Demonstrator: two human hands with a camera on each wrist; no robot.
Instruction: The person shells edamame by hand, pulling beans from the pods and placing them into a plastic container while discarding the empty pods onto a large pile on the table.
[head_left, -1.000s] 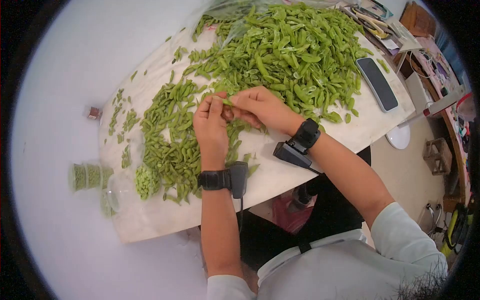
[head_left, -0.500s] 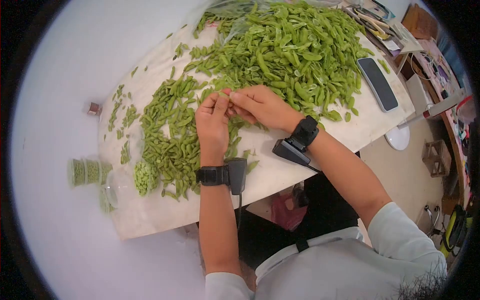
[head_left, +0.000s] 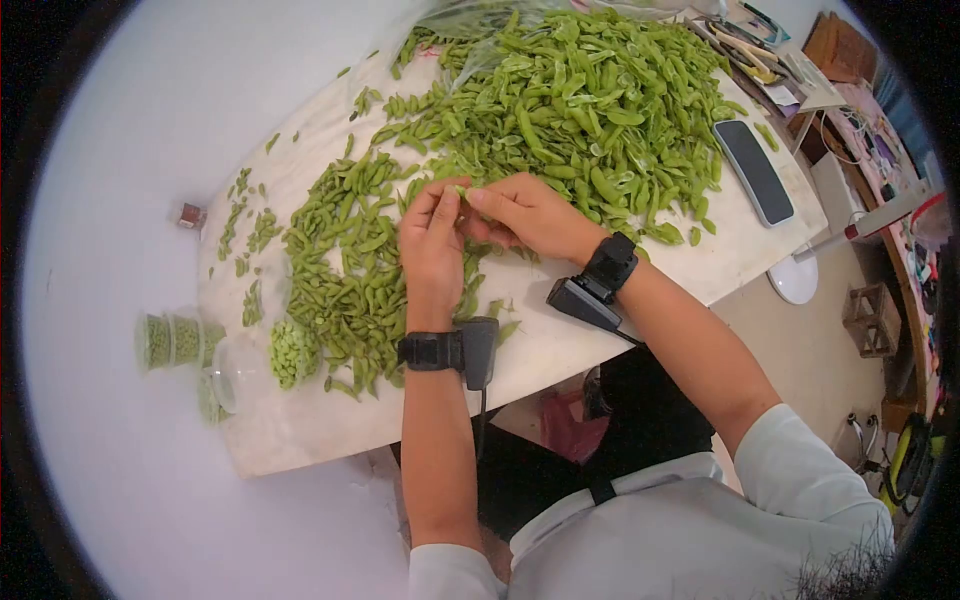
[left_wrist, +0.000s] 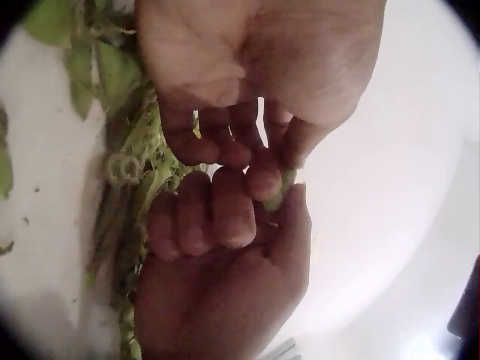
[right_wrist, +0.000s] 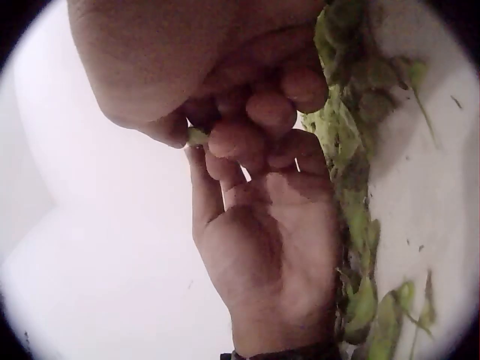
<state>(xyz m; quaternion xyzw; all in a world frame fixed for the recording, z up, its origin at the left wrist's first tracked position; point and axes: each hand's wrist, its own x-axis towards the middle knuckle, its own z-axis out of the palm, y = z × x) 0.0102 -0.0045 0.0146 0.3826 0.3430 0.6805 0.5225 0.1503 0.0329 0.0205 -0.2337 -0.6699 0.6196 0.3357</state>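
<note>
Both hands meet over the table in front of the large pile of green pods (head_left: 600, 110). The left hand (head_left: 432, 245) and the right hand (head_left: 535, 215) pinch one small green pod (head_left: 461, 193) between their thumbs and fingertips. In the left wrist view that pod (left_wrist: 279, 196) shows between the fingertips, partly covered by them. The right wrist view shows only a small piece of the pod (right_wrist: 197, 136). Smaller pods (head_left: 350, 290) spread to the left of the left hand, and a heap of shelled beans (head_left: 292, 353) lies beyond them.
A phone (head_left: 754, 172) lies at the table's right side, with tools (head_left: 745, 50) behind it. Clear tubs of beans (head_left: 187, 342) and an open clear cup (head_left: 229, 374) are at the left. A plastic bag (head_left: 470, 40) lies at the back, and a small jar (head_left: 190, 215) stands at the left edge.
The left hand has shifted slightly to the right. The pod between the fingertips shows at a slightly different angle, while the right hand stays nearly in place.
</note>
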